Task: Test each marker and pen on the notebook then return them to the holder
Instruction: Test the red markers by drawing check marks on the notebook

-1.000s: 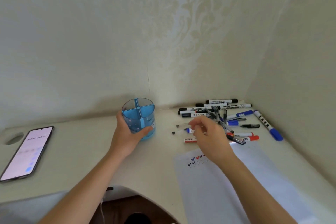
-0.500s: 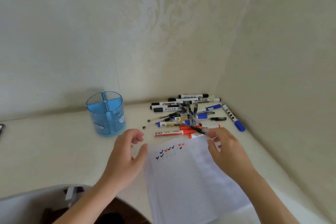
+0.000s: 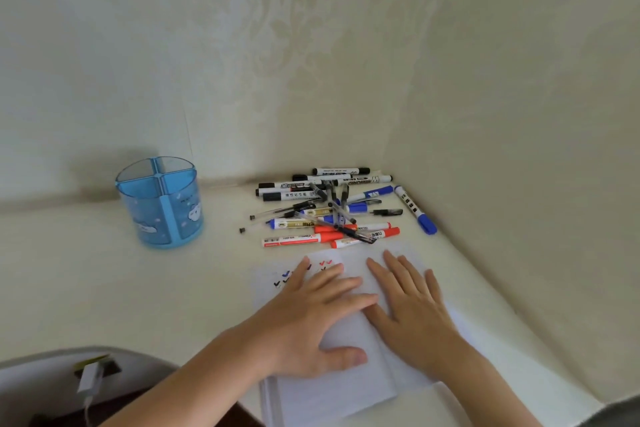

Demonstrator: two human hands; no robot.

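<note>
with your left hand (image 3: 311, 319) and right hand (image 3: 412, 308) both flat, fingers spread, pressing the notebook (image 3: 346, 392), the markers and pens (image 3: 329, 215) heaped at its 12 o'clock and the holder (image 3: 161, 204) at 10, a careless reach could scatter that pile across the surface (image 3: 104, 288).

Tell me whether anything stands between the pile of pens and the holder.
Nothing visible does. Only bare desk lies between the pile and the holder, whose top is open. The left hand and right hand lie flat on the notebook, clear of that path.
</note>
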